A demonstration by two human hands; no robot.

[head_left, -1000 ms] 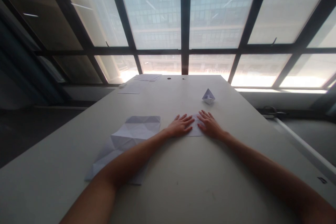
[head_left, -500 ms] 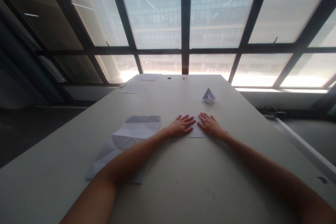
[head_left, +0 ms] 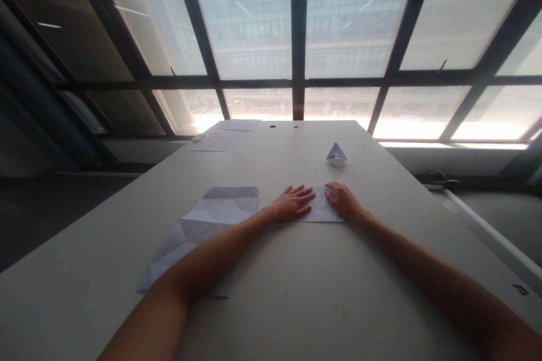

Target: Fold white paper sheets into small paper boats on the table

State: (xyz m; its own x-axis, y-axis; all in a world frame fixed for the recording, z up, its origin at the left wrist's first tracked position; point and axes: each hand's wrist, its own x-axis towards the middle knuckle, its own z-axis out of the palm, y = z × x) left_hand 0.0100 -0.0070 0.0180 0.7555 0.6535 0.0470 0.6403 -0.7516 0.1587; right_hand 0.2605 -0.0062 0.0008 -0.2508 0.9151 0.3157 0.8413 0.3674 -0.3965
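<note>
A small folded sheet of white paper (head_left: pixel 319 211) lies flat on the table between my hands, with crease lines on its face. My left hand (head_left: pixel 292 203) is flat on its left part, fingers spread. My right hand (head_left: pixel 342 201) is at the paper's right side, its fingers bent and drawn together on the sheet; the thumb is hard to make out. Beyond my right hand stands a folded paper boat (head_left: pixel 336 155). A larger creased sheet (head_left: pixel 220 206) lies to the left, partly covered by my left forearm.
Loose white sheets (head_left: pixel 239 124) rest at the far left of the white table (head_left: pixel 296 304). Two small dark holes (head_left: pixel 273 126) show near its far edge. Large dark-framed windows (head_left: pixel 298 39) rise behind, and a dark curtain (head_left: pixel 38 101) hangs at the left.
My right hand has slid slightly right on the folded paper, and its spread fingers have curled, exposing more of the sheet. My left hand has stayed in place.
</note>
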